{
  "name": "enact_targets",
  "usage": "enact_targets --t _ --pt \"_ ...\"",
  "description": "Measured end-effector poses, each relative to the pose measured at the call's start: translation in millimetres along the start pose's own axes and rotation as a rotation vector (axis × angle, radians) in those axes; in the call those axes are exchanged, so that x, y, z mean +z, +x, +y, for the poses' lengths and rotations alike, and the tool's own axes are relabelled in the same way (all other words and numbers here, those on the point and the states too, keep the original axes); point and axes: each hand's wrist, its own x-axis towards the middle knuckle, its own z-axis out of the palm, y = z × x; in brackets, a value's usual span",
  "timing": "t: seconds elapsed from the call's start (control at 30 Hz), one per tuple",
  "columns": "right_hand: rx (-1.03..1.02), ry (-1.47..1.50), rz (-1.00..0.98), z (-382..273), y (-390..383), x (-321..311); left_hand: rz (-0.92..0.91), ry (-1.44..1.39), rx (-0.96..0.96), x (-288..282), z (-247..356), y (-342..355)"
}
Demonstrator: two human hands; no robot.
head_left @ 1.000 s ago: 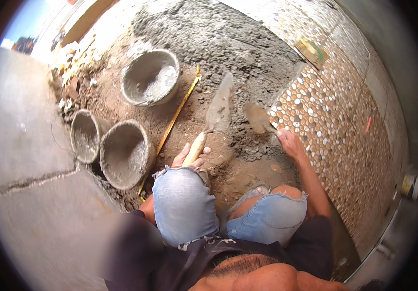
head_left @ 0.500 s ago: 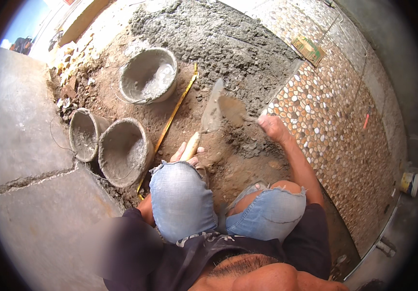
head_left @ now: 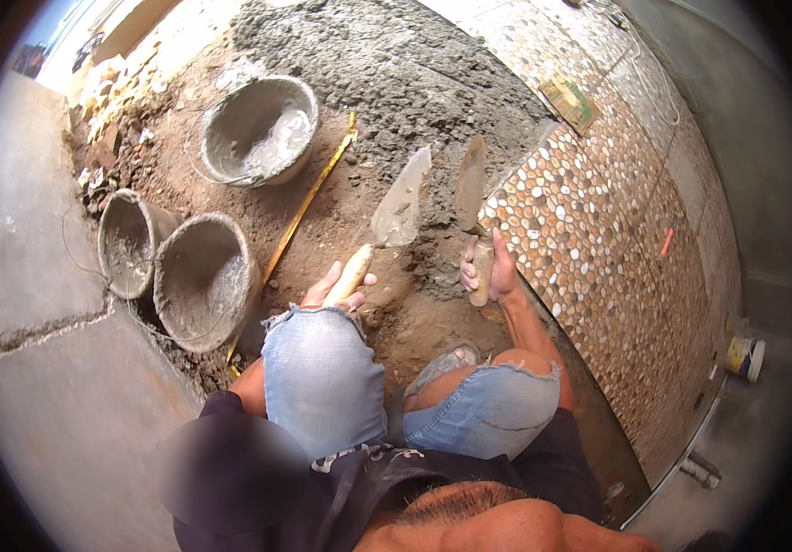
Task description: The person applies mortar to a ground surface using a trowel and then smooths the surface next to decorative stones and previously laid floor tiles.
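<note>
My left hand (head_left: 316,292), partly behind my knee, grips the pale wooden handle of a trowel (head_left: 401,204), its blade lying flat-side up over the soil. My right hand (head_left: 497,271) is wrapped round a second trowel's wooden handle, its narrow-looking, dirty blade (head_left: 470,179) pointing up-frame beside the first. Both blades are over dark wet mortar (head_left: 435,225) and dirt, left of the pebble-surfaced paving (head_left: 589,221).
Three mortar-coated buckets (head_left: 214,138) (head_left: 125,230) (head_left: 184,285) stand to the left, a yellow measuring strip (head_left: 297,217) beside them. Cracked concrete (head_left: 28,221) lies farther left. A cardboard piece (head_left: 569,103), a red stick (head_left: 667,241) and a pale tub (head_left: 744,357) are at the right.
My right hand has turned upright, swinging its trowel blade from leaning left to pointing up-frame. The left trowel stays in hand, nearly unchanged. The whole view has shifted slightly.
</note>
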Motion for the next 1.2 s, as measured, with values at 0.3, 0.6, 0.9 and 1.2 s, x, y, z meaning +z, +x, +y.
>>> enact_targets --t 0.3,0.6,0.9,1.2 --pt "-0.716 -1.179 0.034 0.9 28.8 26.0 0.101 0.007 -0.041 -6.8 -0.7 -1.8" --pt "-0.489 -1.432 -0.012 -32.0 13.5 4.0 -0.084 -0.014 -0.036 -13.8 -2.1 -4.3" --pt "-0.767 -1.625 0.359 -35.2 -17.9 -23.9 0.109 0.159 0.170 -8.1 11.2 -2.6" --pt "-0.507 -1.956 0.016 8.6 -17.8 47.8 0.441 0.549 0.238 0.6 13.2 11.8"
